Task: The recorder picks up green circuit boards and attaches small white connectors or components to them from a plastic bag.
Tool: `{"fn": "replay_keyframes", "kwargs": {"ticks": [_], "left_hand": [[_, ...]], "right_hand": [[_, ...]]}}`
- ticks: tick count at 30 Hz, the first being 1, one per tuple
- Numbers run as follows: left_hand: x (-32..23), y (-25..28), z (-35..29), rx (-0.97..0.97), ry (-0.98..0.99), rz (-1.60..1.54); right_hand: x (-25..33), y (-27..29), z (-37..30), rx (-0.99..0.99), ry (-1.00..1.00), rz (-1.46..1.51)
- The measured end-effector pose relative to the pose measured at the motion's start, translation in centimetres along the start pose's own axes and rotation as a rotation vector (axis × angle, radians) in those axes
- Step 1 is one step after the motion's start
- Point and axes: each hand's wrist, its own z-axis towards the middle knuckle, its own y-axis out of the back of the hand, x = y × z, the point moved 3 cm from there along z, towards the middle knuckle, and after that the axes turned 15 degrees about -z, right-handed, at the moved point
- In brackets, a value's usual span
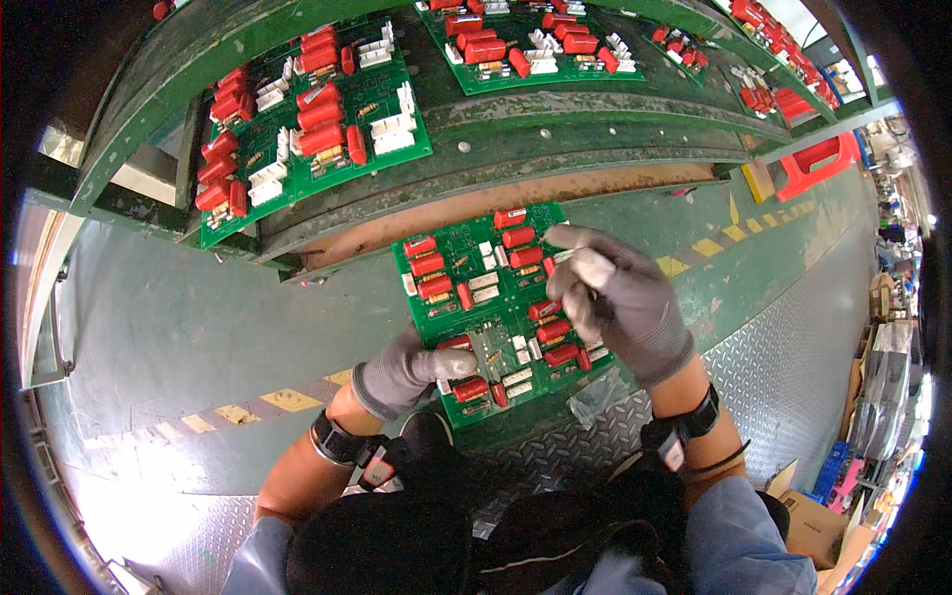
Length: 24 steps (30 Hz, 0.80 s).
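A green circuit board (462, 322) with red cylindrical capacitors, white connectors and small resistors is held out in front of my lap. My gloved left hand (416, 369) grips its near left edge, the thumb lying on top and the other fingers hidden beneath. Over the board's right side is my gloved right hand (625, 302), its fingers curled inward. What those fingers hold, if anything, is hidden. By the board's near right corner shows a piece of clear plastic (595, 397).
A green rack (585, 127) stands ahead, bearing a similar board (372, 94) at the left and another board (585, 69) beyond. A red plastic stool (818, 164) is at the far right. Yellow-striped floor, metal tread plate (773, 347) and a cardboard box (808, 526) lie around.
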Motion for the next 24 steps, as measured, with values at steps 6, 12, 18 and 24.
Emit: {"fn": "replay_keyframes", "kwargs": {"ticks": [6, 12, 18, 24], "left_hand": [[-0.3, -0.4, -0.1, -0.054, 0.03, 0.017], [-1.1, -1.4, -0.2, -0.069, 0.029, 0.013], [-1.5, -1.8, -0.3, -0.019, -0.039, 0.065], [-1.2, -1.1, 0.1, -0.018, -0.042, 0.038]], "right_hand": [[-1.0, -3.1, 1.2, 0.114, 0.425, -0.726], [-0.8, -5.2, 0.4, -0.035, 0.885, -1.317], [-0.4, -5.4, 0.5, 0.101, 0.826, -1.352], [-0.8, -4.2, 1.4, 0.049, 0.918, -1.154]]}}
